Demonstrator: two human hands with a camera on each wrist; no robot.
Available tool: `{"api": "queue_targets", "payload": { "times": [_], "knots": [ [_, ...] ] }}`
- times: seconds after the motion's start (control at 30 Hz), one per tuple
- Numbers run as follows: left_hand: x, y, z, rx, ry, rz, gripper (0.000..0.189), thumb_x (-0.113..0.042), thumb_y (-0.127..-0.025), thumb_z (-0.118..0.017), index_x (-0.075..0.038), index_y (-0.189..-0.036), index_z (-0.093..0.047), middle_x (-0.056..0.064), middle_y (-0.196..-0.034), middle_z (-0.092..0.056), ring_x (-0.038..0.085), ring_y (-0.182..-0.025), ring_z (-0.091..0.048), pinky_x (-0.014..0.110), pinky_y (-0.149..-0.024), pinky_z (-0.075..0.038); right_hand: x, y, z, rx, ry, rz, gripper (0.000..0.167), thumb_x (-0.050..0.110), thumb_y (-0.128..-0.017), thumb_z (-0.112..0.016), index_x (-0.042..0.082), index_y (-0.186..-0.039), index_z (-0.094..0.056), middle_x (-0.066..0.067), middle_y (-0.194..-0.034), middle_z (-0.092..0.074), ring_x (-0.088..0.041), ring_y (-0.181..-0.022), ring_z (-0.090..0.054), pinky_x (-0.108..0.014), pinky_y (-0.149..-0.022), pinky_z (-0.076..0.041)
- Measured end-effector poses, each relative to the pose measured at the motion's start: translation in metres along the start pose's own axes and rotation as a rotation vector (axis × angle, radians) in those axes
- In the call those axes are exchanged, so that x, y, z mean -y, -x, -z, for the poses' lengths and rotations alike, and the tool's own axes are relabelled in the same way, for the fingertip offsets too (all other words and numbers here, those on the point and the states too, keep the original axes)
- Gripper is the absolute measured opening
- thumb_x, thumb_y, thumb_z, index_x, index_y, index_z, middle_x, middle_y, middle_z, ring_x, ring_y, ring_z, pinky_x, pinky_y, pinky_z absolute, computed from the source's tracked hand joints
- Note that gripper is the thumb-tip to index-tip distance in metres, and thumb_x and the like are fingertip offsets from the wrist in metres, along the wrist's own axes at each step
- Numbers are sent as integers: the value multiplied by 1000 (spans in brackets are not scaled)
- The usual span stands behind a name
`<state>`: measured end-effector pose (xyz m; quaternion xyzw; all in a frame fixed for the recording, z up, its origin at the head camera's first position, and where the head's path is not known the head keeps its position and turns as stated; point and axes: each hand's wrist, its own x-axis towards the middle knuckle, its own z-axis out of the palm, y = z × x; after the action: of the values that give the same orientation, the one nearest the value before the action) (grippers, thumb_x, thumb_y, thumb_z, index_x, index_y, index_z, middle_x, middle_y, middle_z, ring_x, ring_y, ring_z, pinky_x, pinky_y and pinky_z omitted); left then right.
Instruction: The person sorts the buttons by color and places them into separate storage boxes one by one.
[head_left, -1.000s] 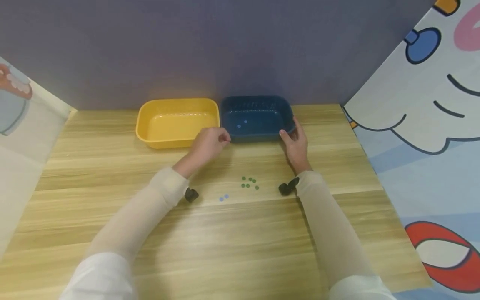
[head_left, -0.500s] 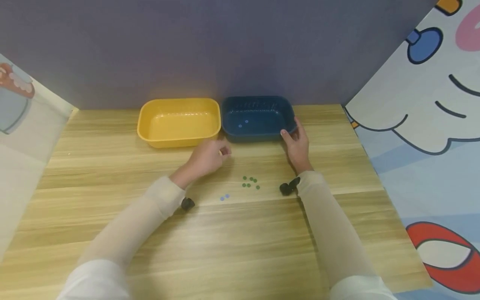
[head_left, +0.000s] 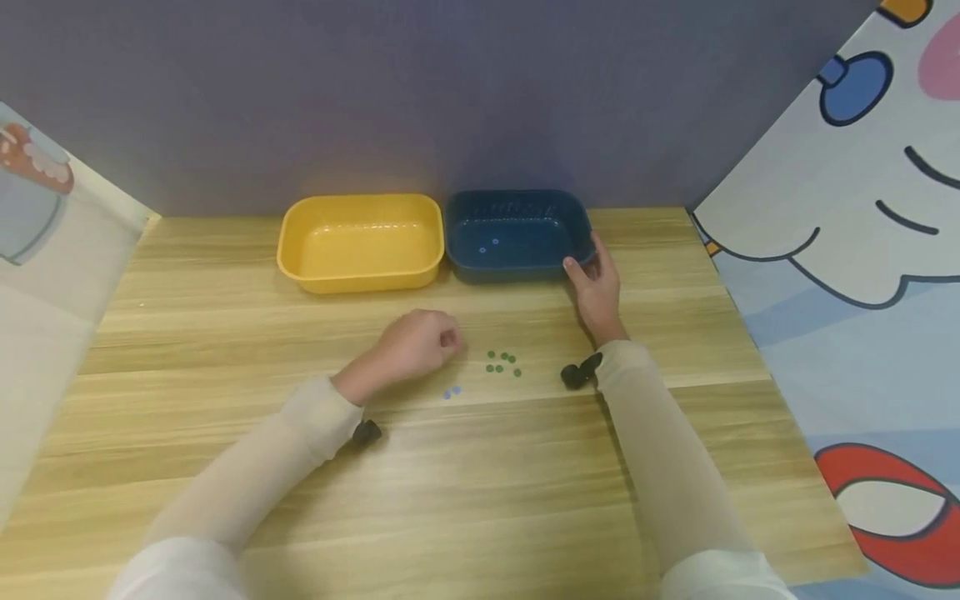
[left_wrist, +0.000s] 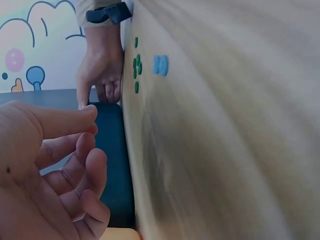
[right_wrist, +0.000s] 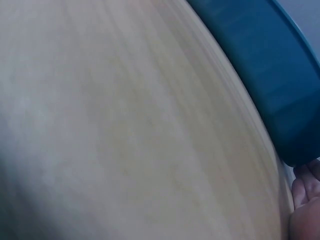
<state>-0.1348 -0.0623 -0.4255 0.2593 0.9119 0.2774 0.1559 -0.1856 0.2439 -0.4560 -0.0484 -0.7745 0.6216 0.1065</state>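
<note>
My left hand [head_left: 411, 344] is over the wooden table, its fingers loosely curled with nothing between them. To its right lie several small green discs [head_left: 498, 368], with two light-blue discs [head_left: 447, 395] just in front. My right hand [head_left: 597, 300] grips the near right corner of a dark blue plastic bin [head_left: 517, 273], thumb at the rim and fingers round the side. Two small blue discs [head_left: 483, 250] lie inside that bin. In the right wrist view, the bin's wall [right_wrist: 270, 75] shows with fingertips [right_wrist: 312, 185] at its end.
A yellow bin [head_left: 360, 283] stands beside the blue one on its left, both near the back edge by a grey panel [head_left: 420, 100]. Printed cartoon panels [head_left: 862, 350] flank the table [head_left: 480, 500]. Each wrist wears a small black camera [head_left: 576, 375].
My left hand has drawn back from the front of the bins toward the discs on the table. The right hand keeps its grip on the blue bin.
</note>
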Motion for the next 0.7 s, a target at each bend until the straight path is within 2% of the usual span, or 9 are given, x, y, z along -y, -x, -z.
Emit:
{"api": "queue_targets", "payload": {
  "times": [0.17, 0.3, 0.43, 0.57, 0.7],
  "knots": [
    [2, 11, -7, 17, -24, -31, 9, -11, -90, -70, -13, -96, -76, -2, -93, -72, 18, -88, -67, 37, -83, -57, -1, -1, 0, 1, -3, 3, 70, 12, -97, -67, 3, -156, -32, -17, -163, -25, -31, -149, -28, -33, -119, -29],
    [3, 20, -10, 31, -28, -55, 8, -9, -86, -71, -16, -88, -75, -5, -85, -70, 15, -82, -64, 36, -79, -56, 0, -1, 0, 0, -2, 7, 69, 12, -97, -67, 3, -156, -32, -18, -163, -26, -31, -148, -30, -34, -119, -30],
    [4, 27, -12, 66, -10, -57, 8, -17, -86, -78, -20, -82, -71, -10, -79, -64, 12, -77, -59, 34, -74, -53, 0, -1, 0, 0, 8, 0, 69, 13, -98, -67, 3, -156, -32, -17, -163, -26, -30, -148, -30, -33, -119, -29],
    [6, 31, -16, 99, -23, -51, 12, -26, -87, -80, -23, -82, -70, -10, -79, -62, 11, -76, -57, 33, -71, -51, -4, -4, 0, -5, -14, -2, 69, 12, -98, -67, 4, -156, -32, -16, -163, -26, -28, -149, -28, -32, -119, -28],
    [6, 33, -19, 125, -46, -43, 8, -24, -87, -80, -22, -86, -72, -10, -82, -62, 11, -78, -56, 32, -72, -51, -22, -13, 1, -12, -46, 0, 70, 13, -97, -69, 7, -157, -33, -13, -164, -26, -27, -149, -27, -31, -119, -28]
  ]
}}
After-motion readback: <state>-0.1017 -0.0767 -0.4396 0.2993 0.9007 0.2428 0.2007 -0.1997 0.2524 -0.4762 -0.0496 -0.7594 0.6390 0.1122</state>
